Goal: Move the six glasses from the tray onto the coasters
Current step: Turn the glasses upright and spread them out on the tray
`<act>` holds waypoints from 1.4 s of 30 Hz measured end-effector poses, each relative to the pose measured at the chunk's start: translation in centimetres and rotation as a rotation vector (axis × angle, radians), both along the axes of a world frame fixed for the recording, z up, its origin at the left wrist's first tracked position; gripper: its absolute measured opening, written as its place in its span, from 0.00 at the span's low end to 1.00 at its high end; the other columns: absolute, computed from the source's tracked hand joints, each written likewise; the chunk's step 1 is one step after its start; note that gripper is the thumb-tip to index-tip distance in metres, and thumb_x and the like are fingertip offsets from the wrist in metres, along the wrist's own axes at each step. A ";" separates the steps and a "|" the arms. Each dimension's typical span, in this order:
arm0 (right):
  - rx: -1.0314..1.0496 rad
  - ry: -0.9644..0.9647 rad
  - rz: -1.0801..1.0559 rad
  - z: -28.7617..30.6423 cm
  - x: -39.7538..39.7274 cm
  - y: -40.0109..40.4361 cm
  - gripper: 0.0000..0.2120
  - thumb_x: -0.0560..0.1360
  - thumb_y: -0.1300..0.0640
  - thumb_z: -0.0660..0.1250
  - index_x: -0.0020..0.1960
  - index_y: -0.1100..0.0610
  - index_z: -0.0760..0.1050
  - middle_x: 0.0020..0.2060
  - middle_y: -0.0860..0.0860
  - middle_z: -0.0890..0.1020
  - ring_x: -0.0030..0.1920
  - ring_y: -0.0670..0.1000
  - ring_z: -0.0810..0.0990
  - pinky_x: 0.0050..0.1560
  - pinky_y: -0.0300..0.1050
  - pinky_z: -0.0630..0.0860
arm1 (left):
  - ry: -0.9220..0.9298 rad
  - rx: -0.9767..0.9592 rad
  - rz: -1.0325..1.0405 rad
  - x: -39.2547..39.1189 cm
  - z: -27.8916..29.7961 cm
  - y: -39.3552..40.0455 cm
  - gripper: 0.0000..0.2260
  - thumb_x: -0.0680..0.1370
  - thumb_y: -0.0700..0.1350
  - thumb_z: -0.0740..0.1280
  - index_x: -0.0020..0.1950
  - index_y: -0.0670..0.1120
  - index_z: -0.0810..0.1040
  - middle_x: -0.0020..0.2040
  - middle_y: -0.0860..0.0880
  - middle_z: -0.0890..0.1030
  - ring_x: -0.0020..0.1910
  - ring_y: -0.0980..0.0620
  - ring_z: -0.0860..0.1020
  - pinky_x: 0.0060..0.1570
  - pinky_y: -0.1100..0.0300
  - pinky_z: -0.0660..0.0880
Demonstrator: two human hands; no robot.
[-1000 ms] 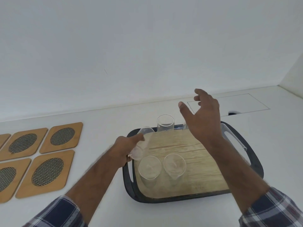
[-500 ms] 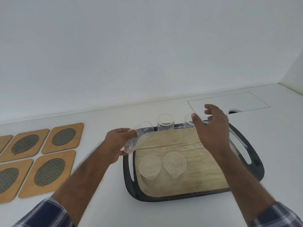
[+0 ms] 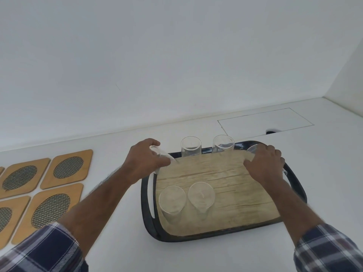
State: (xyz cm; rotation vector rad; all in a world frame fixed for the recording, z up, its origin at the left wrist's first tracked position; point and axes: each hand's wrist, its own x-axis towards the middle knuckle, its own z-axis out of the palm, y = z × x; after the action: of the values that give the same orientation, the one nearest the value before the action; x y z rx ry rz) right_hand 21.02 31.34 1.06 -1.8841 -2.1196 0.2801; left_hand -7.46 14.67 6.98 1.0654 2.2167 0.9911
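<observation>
While four empty glasses [image 3: 191, 148] stand on the tray [image 3: 294, 193], both hands [image 3: 145, 161] grip others.

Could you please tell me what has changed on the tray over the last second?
The left hand lifted its glass off the tray toward the coasters. The right hand came down and closed on the far right glass. The other four glasses stayed put.

Single head-worn wide-angle view, forward and down, close above the tray [image 3: 294, 195] and white counter [image 3: 110, 138].
</observation>
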 end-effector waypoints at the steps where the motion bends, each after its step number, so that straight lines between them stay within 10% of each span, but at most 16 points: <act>1: -0.012 -0.028 -0.012 -0.1 0.3 0.3 0.25 0.69 0.51 0.72 0.62 0.59 0.72 0.59 0.61 0.75 0.62 0.63 0.70 0.61 0.57 0.66 | 0.007 -0.010 -0.009 0.0 0.0 0.1 0.29 0.60 0.51 0.78 0.61 0.53 0.78 0.46 0.53 0.81 0.43 0.57 0.80 0.33 0.63 0.74; 12: -0.052 -0.218 -0.042 -0.3 0.3 0.7 0.27 0.70 0.57 0.69 0.66 0.60 0.65 0.60 0.61 0.74 0.62 0.62 0.71 0.61 0.55 0.67 | 0.136 -0.128 -0.074 0.3 0.2 1.7 0.25 0.54 0.53 0.76 0.49 0.51 0.77 0.48 0.49 0.81 0.45 0.49 0.82 0.41 0.49 0.83; 20: -0.143 -0.195 -0.041 -0.4 -0.9 -0.2 0.38 0.67 0.50 0.72 0.71 0.59 0.60 0.64 0.63 0.70 0.64 0.64 0.69 0.61 0.57 0.69 | 0.209 -0.169 -0.150 0.4 0.0 2.7 0.23 0.58 0.49 0.79 0.51 0.50 0.82 0.42 0.55 0.80 0.40 0.57 0.80 0.31 0.62 0.75; 31: -0.320 -0.011 -0.008 -0.9 -0.9 -0.7 0.56 0.65 0.42 0.73 0.79 0.48 0.39 0.69 0.64 0.66 0.67 0.65 0.68 0.60 0.58 0.71 | 0.235 -0.148 -0.165 0.0 -1.3 3.1 0.30 0.60 0.49 0.79 0.62 0.49 0.82 0.49 0.51 0.80 0.48 0.53 0.79 0.42 0.63 0.73; 42: -0.312 0.446 0.038 -1.3 1.5 -3.0 0.51 0.67 0.48 0.72 0.77 0.37 0.41 0.71 0.60 0.65 0.60 0.60 0.75 0.57 0.55 0.75 | 0.229 -0.155 -0.212 0.6 -1.9 3.2 0.34 0.56 0.52 0.76 0.63 0.50 0.81 0.48 0.50 0.84 0.49 0.51 0.80 0.50 0.60 0.77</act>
State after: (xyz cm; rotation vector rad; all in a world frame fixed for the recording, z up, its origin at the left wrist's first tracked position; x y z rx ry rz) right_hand 22.48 28.30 -0.20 -1.7259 -1.8844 0.9884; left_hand -6.89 17.89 5.12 1.3650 2.2549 0.6233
